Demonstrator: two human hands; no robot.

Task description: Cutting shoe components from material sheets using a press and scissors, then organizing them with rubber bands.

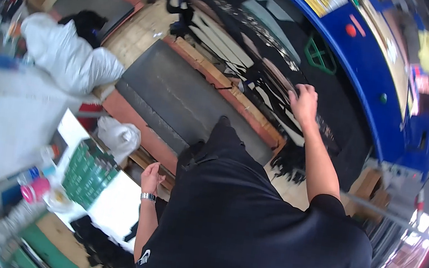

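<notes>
My right hand (305, 103) reaches forward over the bed of a blue machine, at the edge of a pile of black cut material (273, 77) with pale strips in it. Its thumb and fingers are bent and apart, with the fingertips at the material's edge; no held piece can be made out. Down at my left side, my left hand (151, 180) hangs near a white table (113, 202), wearing a metal watch (148, 196). Its fingers are loosely bent and apart, with nothing visible in them.
A dark mat (170, 96) on a reddish platform lies before my feet. The blue machine frame (344, 53) curves along the right, with a green handle-like frame (319, 55). White sacks (73, 56) stand left. Green printed pieces (87, 174) lie on the table.
</notes>
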